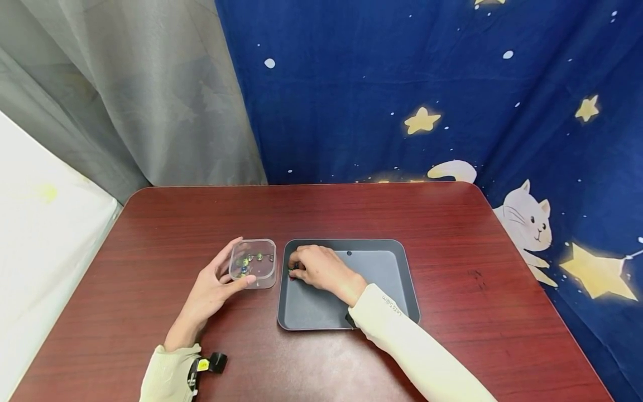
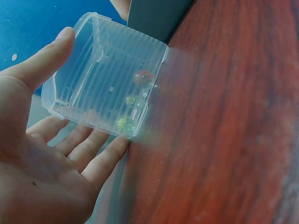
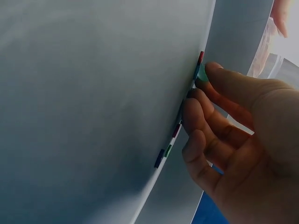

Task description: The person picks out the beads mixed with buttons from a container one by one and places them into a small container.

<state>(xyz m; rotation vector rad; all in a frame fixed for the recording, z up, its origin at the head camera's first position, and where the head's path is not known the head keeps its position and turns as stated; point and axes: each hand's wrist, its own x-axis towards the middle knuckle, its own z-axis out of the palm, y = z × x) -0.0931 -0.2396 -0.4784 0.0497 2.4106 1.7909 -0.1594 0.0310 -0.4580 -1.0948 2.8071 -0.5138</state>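
My left hand holds a clear plastic box on the table, thumb at the near rim and fingers along its left side. Several glass marbles lie inside; an orange-red marble and a yellow-green marble show in the left wrist view. Over the left end of a grey tray, my right hand reaches down. Its thumb and forefinger pinch a green translucent marble, partly hidden by the fingers. Beside the fingertips, small flat coloured pieces, among them a red piece, line the tray's edge.
The box stands just left of the tray on a reddish-brown wooden table. A small dark round spot marks the tray's far side. Behind the table hang a grey curtain and a blue star-patterned curtain.
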